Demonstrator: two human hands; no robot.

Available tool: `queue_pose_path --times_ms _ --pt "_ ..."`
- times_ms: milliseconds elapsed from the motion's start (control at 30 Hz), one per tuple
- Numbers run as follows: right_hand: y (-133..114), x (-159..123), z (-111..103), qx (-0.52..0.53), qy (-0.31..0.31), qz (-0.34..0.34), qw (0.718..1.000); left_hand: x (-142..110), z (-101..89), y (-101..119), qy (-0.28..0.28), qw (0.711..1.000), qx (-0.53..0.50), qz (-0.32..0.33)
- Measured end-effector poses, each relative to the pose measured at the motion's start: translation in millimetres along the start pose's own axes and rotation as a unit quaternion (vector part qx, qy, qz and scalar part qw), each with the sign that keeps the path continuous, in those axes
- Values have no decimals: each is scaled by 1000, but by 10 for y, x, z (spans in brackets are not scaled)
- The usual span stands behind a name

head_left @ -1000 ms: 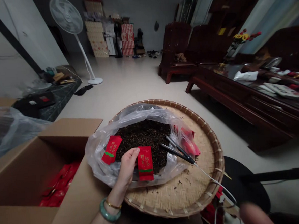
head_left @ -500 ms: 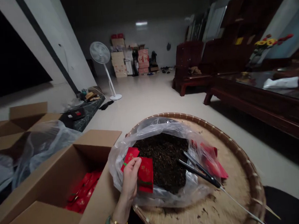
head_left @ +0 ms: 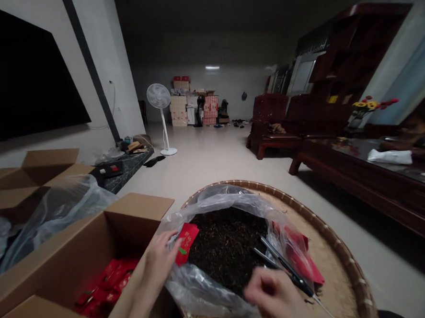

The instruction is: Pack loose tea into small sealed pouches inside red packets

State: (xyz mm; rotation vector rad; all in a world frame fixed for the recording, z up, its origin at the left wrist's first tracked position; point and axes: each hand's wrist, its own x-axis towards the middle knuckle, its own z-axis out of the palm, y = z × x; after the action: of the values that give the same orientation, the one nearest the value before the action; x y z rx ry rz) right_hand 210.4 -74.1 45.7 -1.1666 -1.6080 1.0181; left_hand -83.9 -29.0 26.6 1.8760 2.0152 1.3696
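Left hand point(head_left: 160, 258), fingers parted, is likely picking red packets point(head_left: 187, 241), lower centre; right hand point(head_left: 274, 289) curled, contents unclear. A fine pinch seems needed.

The bag point(head_left: 210, 293) is glossy plastic, the tray point(head_left: 337, 281) woven bamboo.

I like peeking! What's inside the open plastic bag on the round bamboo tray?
The plastic bag holds dark, loose bits, probably tea leaves. A red packet sits at its left edge, by the left hand. The top layer covers whatever's underneath.
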Motion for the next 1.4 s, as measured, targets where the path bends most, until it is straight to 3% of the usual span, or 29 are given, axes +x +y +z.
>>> queue_pose_path --times_ms 133,200,300,367,433,500,600,733,900,1000,1100,1200,1300,1400 --pt "559 404 -9 -112 35 -27 993 57 539 -52 -94 990 101 -23" --pt "795 455 -129 -141 55 -51 987 96 627 -126 -114 983 136 -38" --pt "971 421 -289 -157 146 -13 977 136 606 -184 -121 982 133 -63" --pt "954 410 -295 -153 178 -5 972 142 559 -153 -111 987 91 -72" --pt "846 446 -194 -154 151 -31 976 130 530 -59 -88 992 20 -85" --pt "682 529 -14 -155 111 -99 977 99 535 88 -54 989 -65 -120" --pt "442 702 282 -186 109 -210 954 34 604 355 -35 966 -188 -173" --pt "329 869 486 -239 101 -261 930 -45 734 630 -60 925 -313 -209" --pt "438 838 475 -297 142 -301 895 -103 856 717 -90 866 -412 -269" --pt "466 800 448 -310 158 -314 883 -134 897 716 -111 862 -414 -271" --pt "440 797 385 -294 123 -300 899 -159 902 699 -140 893 -360 -231" --pt "404 779 256 -233 75 -256 935 -172 886 638 -174 922 -296 -181" --pt "396 707 132 -173 95 -197 960 -189 895 559 -231 906 -303 -183" --pt "426 624 84 -177 104 -194 959 -236 938 536 -290 870 -330 -226"
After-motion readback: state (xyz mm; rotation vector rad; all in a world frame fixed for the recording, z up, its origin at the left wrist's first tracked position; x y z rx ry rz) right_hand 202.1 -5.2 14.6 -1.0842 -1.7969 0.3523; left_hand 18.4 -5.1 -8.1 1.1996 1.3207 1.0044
